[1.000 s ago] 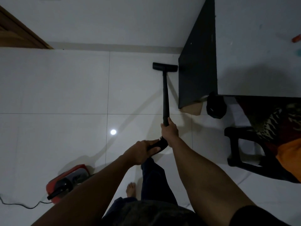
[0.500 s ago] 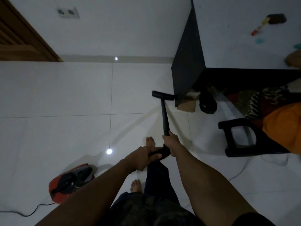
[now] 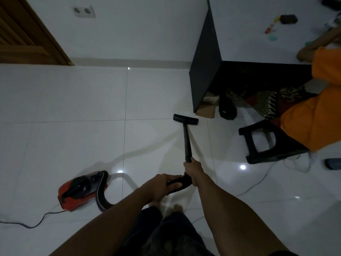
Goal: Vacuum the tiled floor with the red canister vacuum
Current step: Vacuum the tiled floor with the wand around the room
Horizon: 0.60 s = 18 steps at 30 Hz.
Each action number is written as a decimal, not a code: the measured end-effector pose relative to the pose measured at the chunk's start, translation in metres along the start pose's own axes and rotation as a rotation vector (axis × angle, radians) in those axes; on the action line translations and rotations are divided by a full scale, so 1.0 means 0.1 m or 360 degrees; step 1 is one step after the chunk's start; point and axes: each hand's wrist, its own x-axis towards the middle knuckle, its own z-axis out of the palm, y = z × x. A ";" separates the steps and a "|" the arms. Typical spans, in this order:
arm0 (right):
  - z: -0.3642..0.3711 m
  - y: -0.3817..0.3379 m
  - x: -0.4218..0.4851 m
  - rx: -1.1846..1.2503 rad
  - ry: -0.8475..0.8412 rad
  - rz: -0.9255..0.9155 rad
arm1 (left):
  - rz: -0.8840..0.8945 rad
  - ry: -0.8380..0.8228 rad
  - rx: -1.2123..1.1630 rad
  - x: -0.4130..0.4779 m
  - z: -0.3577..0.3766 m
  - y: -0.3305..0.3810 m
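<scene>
The red canister vacuum [image 3: 81, 191] sits on the white tiled floor [image 3: 73, 141] at lower left, its black hose [image 3: 101, 197] curving toward me. My right hand [image 3: 193, 171] grips the black wand [image 3: 186, 140] at its lower end. My left hand [image 3: 162, 185] holds the curved black handle just behind it. The flat floor nozzle [image 3: 185, 119] rests on the tiles close to the corner of the dark desk.
A dark desk [image 3: 204, 67] stands at upper right with a cardboard piece [image 3: 205, 109] and a black object [image 3: 227, 108] beneath. A black stool [image 3: 263, 143] and a person in orange [image 3: 313, 117] are at right. The power cord [image 3: 33, 221] trails left; a wooden door [image 3: 24, 37] is upper left.
The nozzle has been pulled back from beside the desk's side toward me. The canister has come nearer and turned, and its hose now shows. The view has tilted up toward the wall.
</scene>
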 end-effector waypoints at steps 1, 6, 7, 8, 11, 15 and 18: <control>-0.02 0.07 -0.04 -0.0014 0.0003 0.0013 | 0.0004 0.0002 -0.0009 -0.05 0.09 -0.02; -0.20 0.34 -0.15 0.0012 0.0018 0.0039 | 0.0027 0.0045 -0.0002 -0.16 0.43 0.09; -0.24 0.39 -0.15 0.0010 0.0020 0.0038 | 0.0026 0.0053 -0.0001 -0.17 0.49 0.12; -0.29 0.45 -0.15 0.0013 0.0020 0.0040 | 0.0021 0.0045 0.0007 -0.18 0.56 0.16; -0.41 0.71 -0.17 0.0033 0.0018 0.0099 | 0.0034 0.0012 0.0058 -0.22 0.79 0.21; -0.59 1.01 -0.18 0.0056 0.0064 0.0103 | 0.0028 -0.0019 0.0093 -0.20 1.08 0.28; -0.69 1.19 -0.16 -0.0003 0.0104 0.0107 | 0.0022 -0.0039 0.0165 -0.22 1.24 0.39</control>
